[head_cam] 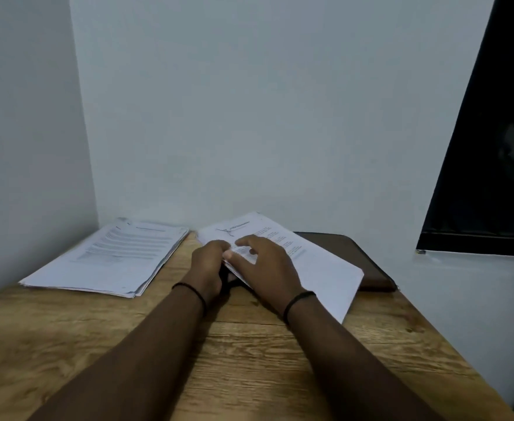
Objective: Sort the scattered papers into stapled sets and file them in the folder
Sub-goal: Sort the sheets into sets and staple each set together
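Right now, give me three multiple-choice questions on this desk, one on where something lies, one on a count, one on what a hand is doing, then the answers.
1. Where does the brown folder lie?
A. on the left stack
B. partly under the right-hand papers, at the desk's far right
C. on the floor

2. How many groups of papers are on the desk?
A. two
B. four
C. none

3. What is the left hand doing?
A. resting flat on bare wood
B. holding a pen
C. gripping the near left edge of the right-hand papers

Answers:
1. B, the right-hand papers overlap its left side.
2. A, the left stack by the wall and the set under the hands.
3. C, its fingers curl at that edge, while the right hand lies spread on top of the sheets.
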